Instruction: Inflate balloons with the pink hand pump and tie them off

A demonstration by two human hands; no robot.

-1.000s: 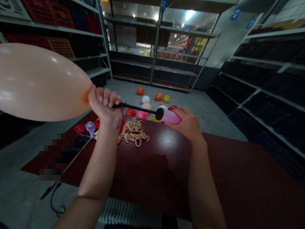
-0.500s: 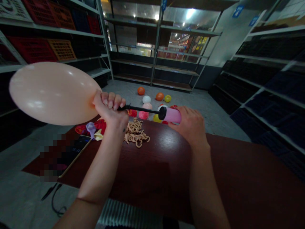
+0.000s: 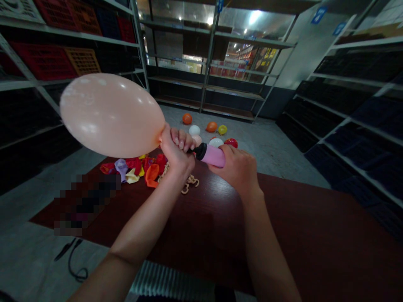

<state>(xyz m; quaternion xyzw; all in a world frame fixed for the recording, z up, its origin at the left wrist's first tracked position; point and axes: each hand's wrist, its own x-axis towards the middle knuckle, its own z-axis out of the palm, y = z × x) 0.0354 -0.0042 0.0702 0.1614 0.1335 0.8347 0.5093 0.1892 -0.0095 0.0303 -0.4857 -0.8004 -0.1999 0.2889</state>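
Peach balloon (image 3: pixel 113 115), aloft over far L side of table (image 3: pixel 201 235), prob. light, slick & easily burst, best held at neck, where L hand (image 3: pixel 179 147) clenches; R hand (image 3: pixel 236 167) wraps pink pump (image 3: pixel 214 156).

Table's a dark reddish-brown top (image 3: pixel 283 226) with a bit of shine. Toward its far left there's a messy pile of limp balloons, with an orange one (image 3: pixel 152 175), a purple one (image 3: pixel 121 167) and a cream one (image 3: pixel 132 176), plus some tan squiggly bits (image 3: pixel 190 183) right beside it. Something nearer the left corner is pixelated, can't tell what. Grey floor (image 3: pixel 267 155) behind has blown-up balloons sitting around: orange (image 3: pixel 187 118), yellow (image 3: pixel 222 129), white (image 3: pixel 194 131), red (image 3: pixel 231 143).
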